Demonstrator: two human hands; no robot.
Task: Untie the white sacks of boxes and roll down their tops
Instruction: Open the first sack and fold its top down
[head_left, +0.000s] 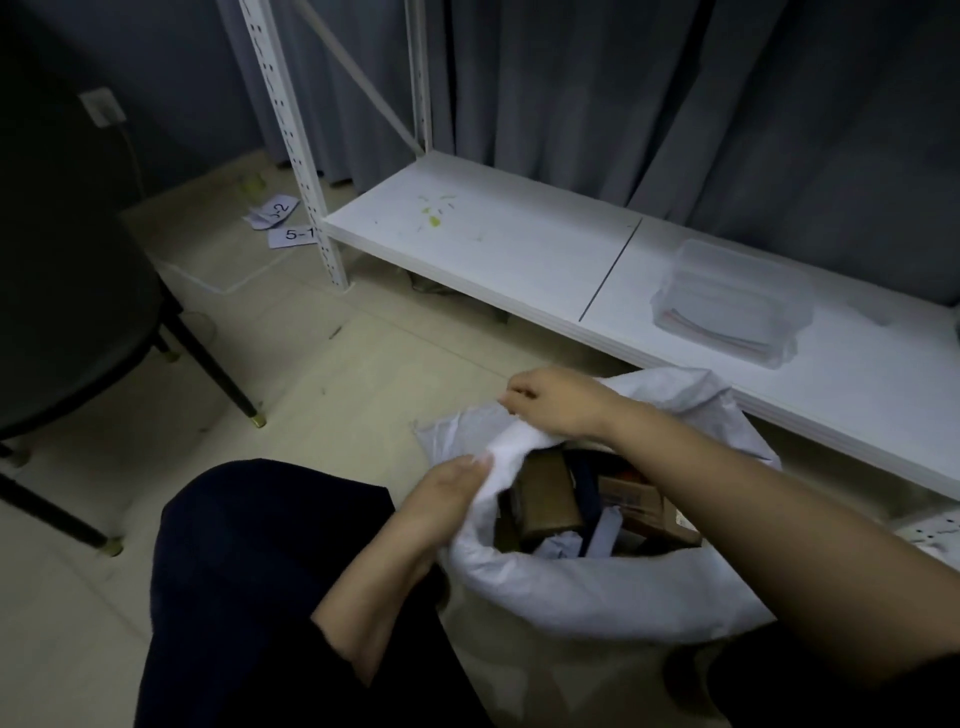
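Note:
A white woven sack (587, 587) stands open on the floor in front of me, its near rim rolled down into a thick band. Inside lie brown cardboard boxes (545, 499) and some blue and white packets. My left hand (447, 499) grips the sack's left rim, thumb on top of the fabric. My right hand (550, 402) reaches across the opening and pinches the far left part of the rim, fingers curled round the cloth. The far side of the sack still stands up behind my right wrist.
A low white shelf (493, 244) runs behind the sack, bearing a clear plastic container (732, 301). A dark chair (67, 291) stands at left. Paper labels (283, 223) lie on the tiled floor. My dark-clothed knee (260, 571) is left of the sack. Grey curtains hang behind.

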